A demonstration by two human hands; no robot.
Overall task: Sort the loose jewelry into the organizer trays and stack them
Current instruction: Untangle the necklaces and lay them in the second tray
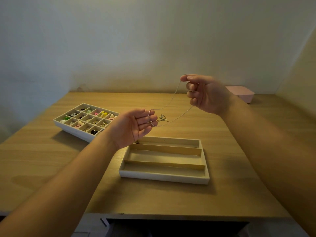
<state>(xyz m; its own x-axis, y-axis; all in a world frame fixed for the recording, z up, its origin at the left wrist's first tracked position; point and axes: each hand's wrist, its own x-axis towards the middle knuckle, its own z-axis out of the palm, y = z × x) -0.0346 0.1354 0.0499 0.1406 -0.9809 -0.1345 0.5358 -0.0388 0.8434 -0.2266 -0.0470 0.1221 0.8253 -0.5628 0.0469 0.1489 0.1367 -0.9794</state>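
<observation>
A thin silver chain necklace hangs in the air between both hands. My right hand pinches its upper end between thumb and forefinger. My left hand, palm up, has the chain looped over its fingertips. A small tangle of gold jewelry lies on the desk just behind the chain. Below the hands stands a beige tray with three long compartments; something small lies at the left end of its far compartment. A grid tray with several colourful earrings and rings sits to the left.
A pink box stands at the back right of the wooden desk, against the wall. An open dark drawer shows below the desk's front edge.
</observation>
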